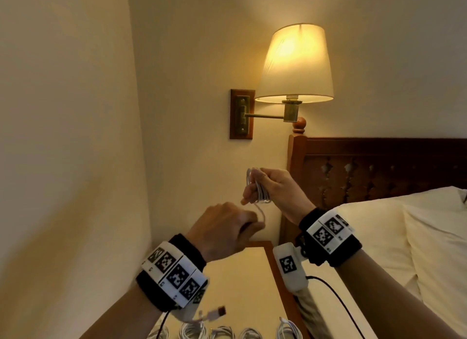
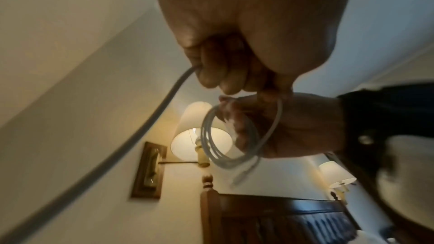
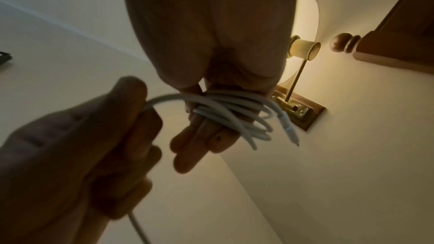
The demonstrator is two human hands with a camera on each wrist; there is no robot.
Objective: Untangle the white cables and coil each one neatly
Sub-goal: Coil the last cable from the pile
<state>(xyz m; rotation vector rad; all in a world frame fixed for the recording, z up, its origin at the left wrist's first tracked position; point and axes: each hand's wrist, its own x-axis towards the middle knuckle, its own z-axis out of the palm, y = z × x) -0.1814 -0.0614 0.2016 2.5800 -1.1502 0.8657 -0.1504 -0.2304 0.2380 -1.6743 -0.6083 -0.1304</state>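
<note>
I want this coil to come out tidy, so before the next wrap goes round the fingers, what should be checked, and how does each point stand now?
1. Coil sits round the right hand's fingers: ok, several loops.
2. Left hand grips the free strand: ok.
3. Strand between the hands free of knots: ok in the stretch that shows.
4. Loops lie even: not ok, they cross one another.
5. Connector end secured: not ok, it hangs loose from the coil.
6. Length left to wind: cannot tell, the strand runs out of view.
</note>
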